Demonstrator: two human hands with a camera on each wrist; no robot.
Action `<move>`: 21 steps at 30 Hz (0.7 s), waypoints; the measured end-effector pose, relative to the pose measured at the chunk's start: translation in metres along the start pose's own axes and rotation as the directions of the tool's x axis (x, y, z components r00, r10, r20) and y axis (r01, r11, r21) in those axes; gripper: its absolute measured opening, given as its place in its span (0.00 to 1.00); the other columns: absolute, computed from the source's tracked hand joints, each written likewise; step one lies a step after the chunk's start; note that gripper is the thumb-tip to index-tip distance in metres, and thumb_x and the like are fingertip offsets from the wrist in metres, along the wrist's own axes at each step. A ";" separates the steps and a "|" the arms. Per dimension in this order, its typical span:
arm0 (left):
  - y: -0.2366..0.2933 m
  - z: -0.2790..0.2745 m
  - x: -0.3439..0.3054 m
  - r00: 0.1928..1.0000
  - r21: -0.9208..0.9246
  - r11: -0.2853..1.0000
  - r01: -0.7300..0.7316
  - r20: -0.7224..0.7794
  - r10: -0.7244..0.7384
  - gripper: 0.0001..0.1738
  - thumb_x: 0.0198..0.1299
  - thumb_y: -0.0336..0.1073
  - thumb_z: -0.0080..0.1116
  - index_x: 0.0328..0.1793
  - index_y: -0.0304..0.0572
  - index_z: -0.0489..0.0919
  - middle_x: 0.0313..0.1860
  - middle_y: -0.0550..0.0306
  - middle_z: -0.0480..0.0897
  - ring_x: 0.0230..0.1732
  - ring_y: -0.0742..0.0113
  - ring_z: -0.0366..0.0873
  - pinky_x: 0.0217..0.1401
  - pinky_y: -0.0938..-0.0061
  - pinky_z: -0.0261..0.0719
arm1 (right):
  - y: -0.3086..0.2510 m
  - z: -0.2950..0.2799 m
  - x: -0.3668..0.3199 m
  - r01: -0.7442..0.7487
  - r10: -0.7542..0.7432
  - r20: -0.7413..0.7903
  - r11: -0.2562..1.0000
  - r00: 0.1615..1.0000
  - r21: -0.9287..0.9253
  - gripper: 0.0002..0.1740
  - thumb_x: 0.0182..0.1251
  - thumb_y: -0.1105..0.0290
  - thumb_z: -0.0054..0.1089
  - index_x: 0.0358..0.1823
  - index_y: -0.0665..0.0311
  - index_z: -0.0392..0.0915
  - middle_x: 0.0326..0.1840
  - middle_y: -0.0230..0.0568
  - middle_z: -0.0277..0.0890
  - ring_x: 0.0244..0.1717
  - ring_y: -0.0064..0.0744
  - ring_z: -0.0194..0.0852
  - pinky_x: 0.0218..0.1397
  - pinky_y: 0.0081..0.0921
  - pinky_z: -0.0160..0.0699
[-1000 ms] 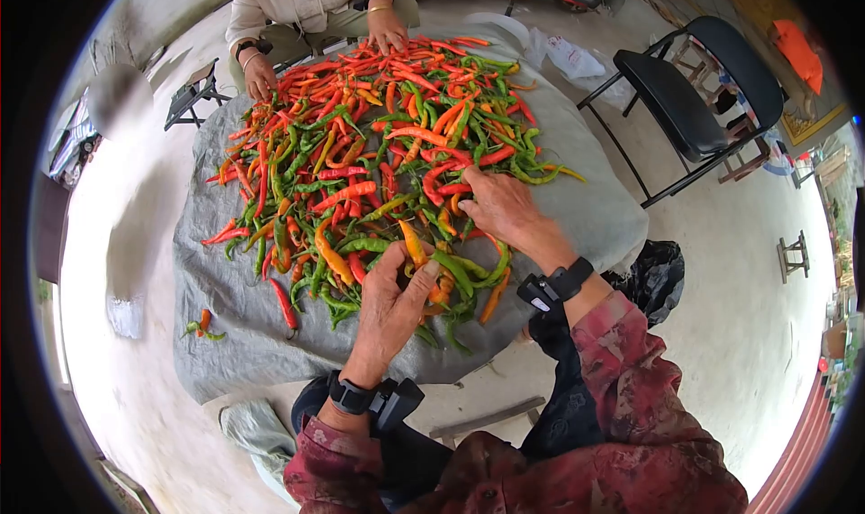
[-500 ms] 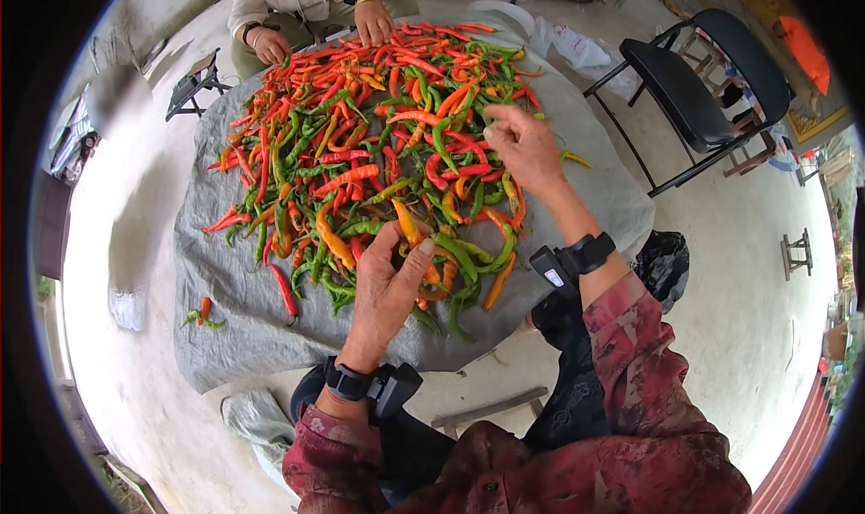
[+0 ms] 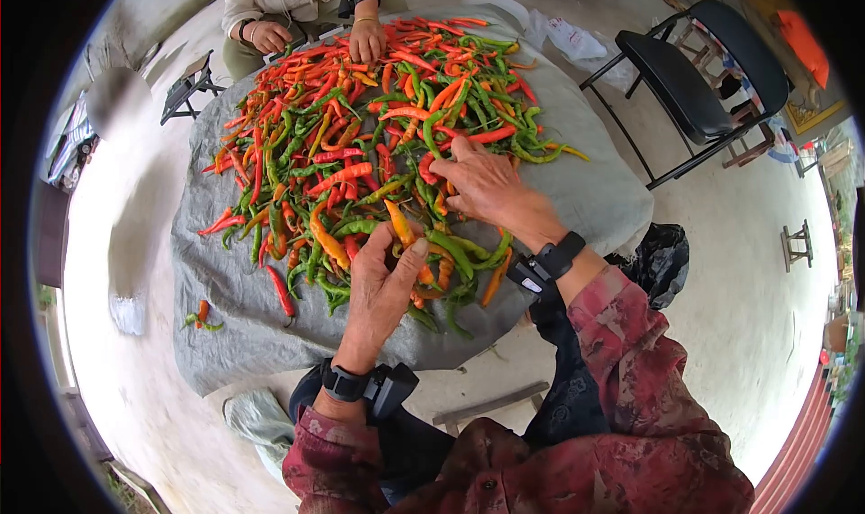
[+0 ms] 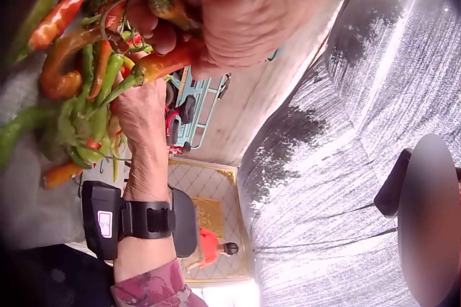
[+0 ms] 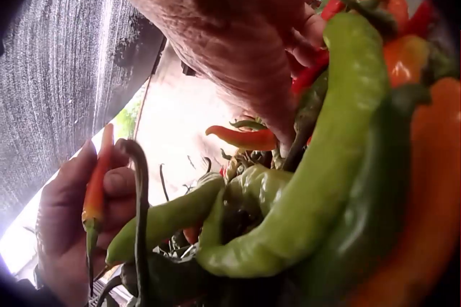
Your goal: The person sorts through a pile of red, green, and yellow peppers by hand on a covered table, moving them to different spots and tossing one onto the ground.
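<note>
My left hand pinches an orange chili pepper between thumb and fingers over the near side of a large chili pile. In the left wrist view, an orange-red chili with a green stem juts from under that hand, and another stem end shows by the fingers. My right hand reaches into the right part of the pile, thumb and forefinger apart, fingertips right at a curled red chili. Large green chilies lie close in front of it in the right wrist view.
The pile lies on a grey cloth over a table. Across it, another person's hands work at the far edge. A few chilies lie apart at the left. A black folding chair and a black bag stand right.
My right hand lifted off the pile toward the right, then came back down into it, further left. The left hand keeps its orange chili. The other person's hands shifted slightly.
</note>
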State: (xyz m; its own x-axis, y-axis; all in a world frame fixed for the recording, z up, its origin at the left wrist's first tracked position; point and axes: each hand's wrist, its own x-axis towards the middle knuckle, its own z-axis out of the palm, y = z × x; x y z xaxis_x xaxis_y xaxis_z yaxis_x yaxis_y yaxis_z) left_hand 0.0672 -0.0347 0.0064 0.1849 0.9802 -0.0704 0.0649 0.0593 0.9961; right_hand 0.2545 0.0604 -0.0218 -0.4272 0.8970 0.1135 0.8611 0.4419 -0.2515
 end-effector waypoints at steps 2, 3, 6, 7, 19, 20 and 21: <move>-0.003 0.000 0.001 1.000 0.036 0.999 -0.029 -0.007 0.029 0.13 0.65 0.39 0.54 0.49 0.38 0.74 0.31 0.68 0.74 0.29 0.83 0.68 0.31 0.86 0.66 | 0.004 0.011 0.002 0.145 -0.147 -0.071 0.989 0.987 -0.030 0.24 0.48 0.67 0.70 0.48 0.59 0.74 0.45 0.45 0.62 0.45 0.47 0.72 0.44 0.40 0.74; -0.005 0.000 0.001 0.999 0.038 0.999 -0.033 -0.007 0.033 0.13 0.65 0.39 0.54 0.49 0.38 0.74 0.31 0.68 0.74 0.29 0.83 0.68 0.31 0.86 0.66 | 0.003 0.011 0.001 0.150 -0.155 -0.123 0.988 0.980 -0.044 0.20 0.50 0.67 0.68 0.46 0.58 0.74 0.41 0.44 0.63 0.39 0.47 0.74 0.41 0.40 0.75; -0.006 0.000 0.001 0.999 0.058 0.997 -0.047 -0.004 0.047 0.14 0.65 0.40 0.54 0.50 0.38 0.74 0.31 0.68 0.74 0.29 0.83 0.68 0.31 0.87 0.66 | -0.002 0.012 0.003 0.048 -0.051 -0.147 0.999 0.988 -0.021 0.15 0.53 0.66 0.66 0.42 0.59 0.76 0.35 0.42 0.68 0.33 0.46 0.75 0.36 0.40 0.75; -0.003 -0.001 0.001 1.000 0.052 0.999 -0.009 0.001 0.009 0.15 0.65 0.41 0.54 0.50 0.38 0.74 0.32 0.67 0.75 0.30 0.83 0.69 0.31 0.86 0.66 | -0.001 0.013 0.004 0.042 -0.044 -0.146 0.999 0.988 -0.018 0.15 0.53 0.66 0.66 0.42 0.59 0.76 0.35 0.42 0.68 0.33 0.46 0.75 0.36 0.40 0.75; -0.003 -0.014 0.000 0.989 -0.005 1.000 -0.028 -0.147 0.027 0.15 0.65 0.42 0.54 0.51 0.39 0.75 0.30 0.66 0.76 0.28 0.84 0.68 0.29 0.88 0.65 | 0.008 -0.026 0.029 0.005 0.531 -0.267 0.443 0.805 0.896 0.16 0.62 0.67 0.59 0.48 0.71 0.75 0.25 0.38 0.77 0.30 0.23 0.77 0.33 0.24 0.74; -0.003 -0.015 0.000 0.986 -0.040 0.999 -0.018 -0.165 0.011 0.15 0.65 0.41 0.54 0.50 0.39 0.75 0.30 0.66 0.76 0.27 0.84 0.68 0.28 0.89 0.64 | 0.007 -0.024 0.027 -0.074 0.421 -0.354 0.724 0.835 0.685 0.17 0.64 0.66 0.57 0.49 0.70 0.75 0.28 0.36 0.77 0.31 0.23 0.76 0.36 0.21 0.74; -0.004 -0.015 0.000 0.986 -0.039 0.999 -0.016 -0.167 0.009 0.15 0.65 0.41 0.54 0.50 0.39 0.75 0.30 0.66 0.76 0.27 0.84 0.68 0.28 0.89 0.64 | 0.001 -0.020 0.028 -0.006 0.346 -0.364 0.732 0.865 0.681 0.14 0.64 0.66 0.57 0.46 0.68 0.76 0.29 0.37 0.78 0.30 0.23 0.76 0.35 0.23 0.74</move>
State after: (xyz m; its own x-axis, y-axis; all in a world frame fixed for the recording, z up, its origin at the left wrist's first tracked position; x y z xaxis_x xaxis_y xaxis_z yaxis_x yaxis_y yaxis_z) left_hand 0.0520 -0.0325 0.0029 0.0190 0.9985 -0.0519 0.0236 0.0515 0.9984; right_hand 0.2485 0.0859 0.0001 0.0290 0.9320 0.3613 0.4450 0.3116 -0.8395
